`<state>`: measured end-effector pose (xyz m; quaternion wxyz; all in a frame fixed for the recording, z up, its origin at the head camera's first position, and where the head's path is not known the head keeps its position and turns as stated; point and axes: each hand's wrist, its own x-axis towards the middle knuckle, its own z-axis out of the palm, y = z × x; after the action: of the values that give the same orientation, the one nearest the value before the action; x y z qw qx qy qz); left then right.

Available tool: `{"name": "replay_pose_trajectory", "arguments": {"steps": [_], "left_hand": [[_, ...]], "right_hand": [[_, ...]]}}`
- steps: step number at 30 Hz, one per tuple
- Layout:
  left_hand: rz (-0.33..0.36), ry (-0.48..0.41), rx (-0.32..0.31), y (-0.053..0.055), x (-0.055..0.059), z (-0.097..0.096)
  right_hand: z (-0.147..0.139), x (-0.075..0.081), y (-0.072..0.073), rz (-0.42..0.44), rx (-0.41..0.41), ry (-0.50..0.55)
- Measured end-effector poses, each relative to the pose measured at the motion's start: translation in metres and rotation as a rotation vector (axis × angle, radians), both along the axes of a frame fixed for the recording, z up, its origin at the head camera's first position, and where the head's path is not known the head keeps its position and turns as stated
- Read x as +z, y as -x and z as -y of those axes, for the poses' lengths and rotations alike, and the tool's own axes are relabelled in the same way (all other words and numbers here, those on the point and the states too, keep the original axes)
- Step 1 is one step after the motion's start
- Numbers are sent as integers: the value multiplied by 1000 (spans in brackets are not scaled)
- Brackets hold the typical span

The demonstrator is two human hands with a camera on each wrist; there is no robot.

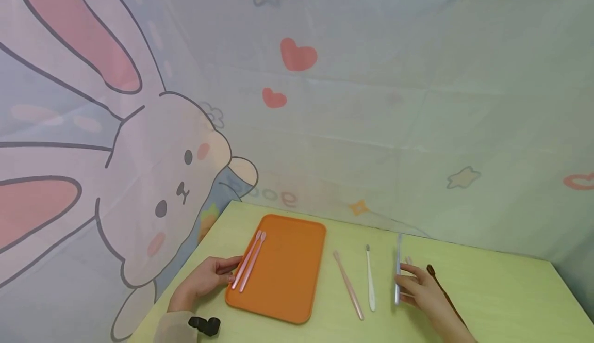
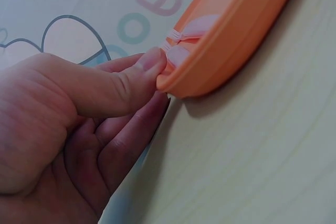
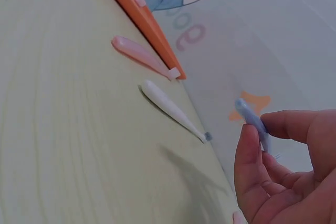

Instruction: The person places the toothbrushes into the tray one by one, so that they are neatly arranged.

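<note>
An orange tray point(image 1: 287, 265) lies on the table, and two pink toothbrushes point(image 1: 250, 263) rest side by side along its left part. My left hand point(image 1: 211, 278) pinches the tray's left rim, thumb on top and fingers beneath, as the left wrist view shows. Between thumb and fingertips, my right hand point(image 1: 419, 289) holds a blue toothbrush point(image 3: 253, 119) raised above the table. Left of that hand lie a white toothbrush point(image 1: 370, 281) and a peach-pink toothbrush point(image 1: 349, 286). A dark brown toothbrush point(image 1: 433, 276) is partly hidden behind the right hand, with another pale pink brush head point(image 1: 409, 260) beside it.
The pale yellow-green table point(image 1: 510, 291) ends at a cloth backdrop point(image 1: 371, 100) printed with a rabbit, hearts and stars. A black device point(image 1: 205, 325) sits by the left sleeve point(image 1: 176, 327).
</note>
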<state>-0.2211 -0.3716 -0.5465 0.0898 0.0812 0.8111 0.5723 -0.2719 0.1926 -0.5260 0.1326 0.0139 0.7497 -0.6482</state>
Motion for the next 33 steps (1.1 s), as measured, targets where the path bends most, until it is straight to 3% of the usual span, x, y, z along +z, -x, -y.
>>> {"name": "replay_pose_trajectory", "arguments": {"steps": [15,33], "left_hand": [[-23,6,-38,3,2,1],[-31,-19,-46,0,2,-1]], "right_hand": [[39,1,-10,-14,62,78],[119,8,-20,-41,204,187]]}}
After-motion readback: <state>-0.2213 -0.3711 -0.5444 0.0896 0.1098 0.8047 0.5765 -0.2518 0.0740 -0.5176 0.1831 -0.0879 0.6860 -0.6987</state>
